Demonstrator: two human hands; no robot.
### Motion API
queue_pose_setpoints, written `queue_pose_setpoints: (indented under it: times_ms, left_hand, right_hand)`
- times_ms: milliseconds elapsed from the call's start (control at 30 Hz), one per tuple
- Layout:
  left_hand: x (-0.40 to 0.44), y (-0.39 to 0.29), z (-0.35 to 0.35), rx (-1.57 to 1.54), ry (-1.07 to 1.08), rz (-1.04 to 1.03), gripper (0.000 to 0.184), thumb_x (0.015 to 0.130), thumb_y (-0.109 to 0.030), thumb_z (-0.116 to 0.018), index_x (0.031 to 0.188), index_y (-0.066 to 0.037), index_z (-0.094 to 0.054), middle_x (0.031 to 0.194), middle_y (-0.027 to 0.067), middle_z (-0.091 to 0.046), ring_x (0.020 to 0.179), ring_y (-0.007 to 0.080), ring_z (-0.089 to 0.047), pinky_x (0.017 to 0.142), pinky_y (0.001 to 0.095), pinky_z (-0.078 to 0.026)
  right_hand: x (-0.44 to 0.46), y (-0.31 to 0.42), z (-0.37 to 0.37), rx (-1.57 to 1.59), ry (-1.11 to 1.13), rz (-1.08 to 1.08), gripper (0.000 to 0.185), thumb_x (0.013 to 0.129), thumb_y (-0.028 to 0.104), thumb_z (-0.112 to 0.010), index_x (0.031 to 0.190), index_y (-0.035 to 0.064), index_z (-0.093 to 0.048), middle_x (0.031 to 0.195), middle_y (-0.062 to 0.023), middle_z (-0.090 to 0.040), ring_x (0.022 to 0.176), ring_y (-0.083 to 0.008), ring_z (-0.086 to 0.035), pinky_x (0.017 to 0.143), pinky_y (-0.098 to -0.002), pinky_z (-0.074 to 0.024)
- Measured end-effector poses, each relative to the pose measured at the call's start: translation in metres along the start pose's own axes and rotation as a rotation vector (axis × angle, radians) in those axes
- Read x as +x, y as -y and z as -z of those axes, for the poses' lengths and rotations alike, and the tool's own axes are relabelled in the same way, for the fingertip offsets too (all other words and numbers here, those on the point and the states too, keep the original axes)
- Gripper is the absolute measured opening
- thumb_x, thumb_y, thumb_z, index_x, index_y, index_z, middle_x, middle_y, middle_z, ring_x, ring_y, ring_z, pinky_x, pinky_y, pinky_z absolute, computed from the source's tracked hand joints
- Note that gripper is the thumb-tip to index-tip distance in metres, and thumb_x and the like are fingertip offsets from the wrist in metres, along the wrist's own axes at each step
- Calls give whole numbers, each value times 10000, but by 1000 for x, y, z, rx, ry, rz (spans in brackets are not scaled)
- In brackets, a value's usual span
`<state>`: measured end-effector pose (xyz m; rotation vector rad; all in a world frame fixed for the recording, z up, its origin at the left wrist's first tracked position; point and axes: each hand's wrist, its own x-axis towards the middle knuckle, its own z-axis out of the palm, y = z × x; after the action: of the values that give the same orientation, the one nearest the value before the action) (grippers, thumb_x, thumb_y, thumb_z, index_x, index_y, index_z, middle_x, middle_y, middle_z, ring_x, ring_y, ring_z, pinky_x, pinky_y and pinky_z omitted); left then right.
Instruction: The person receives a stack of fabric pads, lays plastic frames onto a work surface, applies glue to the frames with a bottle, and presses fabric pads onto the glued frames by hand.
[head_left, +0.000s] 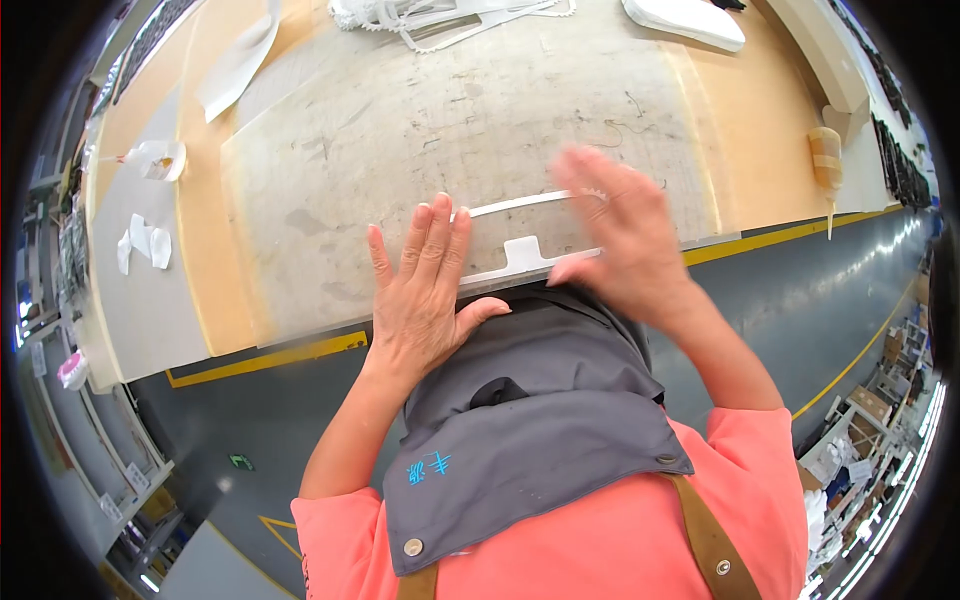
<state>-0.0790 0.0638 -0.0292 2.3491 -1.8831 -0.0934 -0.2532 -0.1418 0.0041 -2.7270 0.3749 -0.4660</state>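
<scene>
A thin white frame-like piece [522, 256] with a squared tab lies flat at the table's front edge. Its far side is a narrow, slightly curved strip. My left hand [420, 280] rests on its left end, fingers stretched out and the thumb apart. Over the right end is my right hand [625, 235], its fingers spread and smeared by motion. Whether the right hand touches the piece I cannot tell. Both ends of the piece are hidden under the hands.
White toothed frames [480, 20] lie in a pile at the table's far side, near a white pad [685, 22]. A bottle of amber liquid [826, 160] is at the right edge. On the left are a clear bottle [158, 160], white scraps [145, 243] and a curved white sheet [242, 62].
</scene>
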Motion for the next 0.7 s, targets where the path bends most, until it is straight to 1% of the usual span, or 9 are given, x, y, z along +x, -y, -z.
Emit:
queue_pose_setpoints:
  times_ms: [67,167,267,333,367,433,533,600,700]
  left_hand:
    - [1,0,-1,8,80,18,1026,897,-752,-434,1593,-22,-247,1686,164,-143,1571,317,-73,1231,581,3]
    - [-1,1,12,-181,13,56,1001,920,-731,-448,1583,-4,-263,1668,190,-205,1562,355,-117,1229,583,-13]
    - [4,-4,45,-537,-345,3,793,983,-598,-507,1509,-11,-424,1584,227,-376,1519,396,-261,1206,611,-102]
    - [10,-8,93,-906,-374,-158,518,1039,-381,-515,1374,11,-557,1440,235,-532,1391,433,-444,1147,606,-288]
    - [13,-17,107,-1159,-464,-252,367,1020,-278,-524,1252,-14,-627,1391,227,-562,1307,424,-505,1086,590,-368]
    - [23,-44,131,-1509,-587,-324,184,970,-193,-583,1074,-98,-701,1290,175,-595,1183,377,-561,992,529,-456]
    - [47,-82,169,-1795,-706,-264,41,879,-248,-730,906,-272,-712,1135,45,-602,1065,263,-543,895,394,-479]
    - [54,-77,168,-1918,-667,-331,94,840,-292,-784,833,-346,-707,1064,-3,-610,1016,221,-536,854,342,-483]
    - [57,-48,153,-1992,-514,-495,84,848,-288,-766,828,-343,-705,1037,6,-620,1012,222,-540,859,339,-480]
  right_hand:
    - [-11,0,-25,-142,237,46,938,852,701,-552,1544,89,-389,1597,-114,-381,1494,-268,-320,1227,-531,-130]
    - [-10,-4,-6,-121,327,-71,996,877,782,-411,1594,101,-287,1643,-127,-298,1537,-323,-220,1240,-541,-82]
    - [5,-23,27,-88,170,-148,921,909,726,-457,1569,96,-336,1645,-110,-293,1539,-300,-224,1228,-571,-82]
    - [21,-38,39,-17,88,-159,820,941,657,-504,1536,101,-398,1613,-116,-355,1511,-306,-287,1214,-542,-176]
    - [32,-47,42,23,49,-167,770,958,622,-527,1519,104,-429,1597,-119,-386,1496,-310,-319,1208,-527,-222]
    - [57,-66,39,131,-16,-199,614,974,506,-591,1429,99,-531,1502,-127,-494,1387,-308,-456,1131,-464,-353]
    - [96,-90,28,255,-74,-267,401,975,339,-654,1277,75,-644,1310,-116,-627,1161,-268,-611,976,-381,-480]
    - [123,-107,24,278,-103,-304,319,970,276,-669,1209,66,-681,1202,-100,-671,1033,-232,-655,892,-350,-511]
    - [155,-134,13,244,-142,-312,267,959,245,-673,1159,69,-695,1077,-69,-677,913,-187,-641,814,-333,-501]
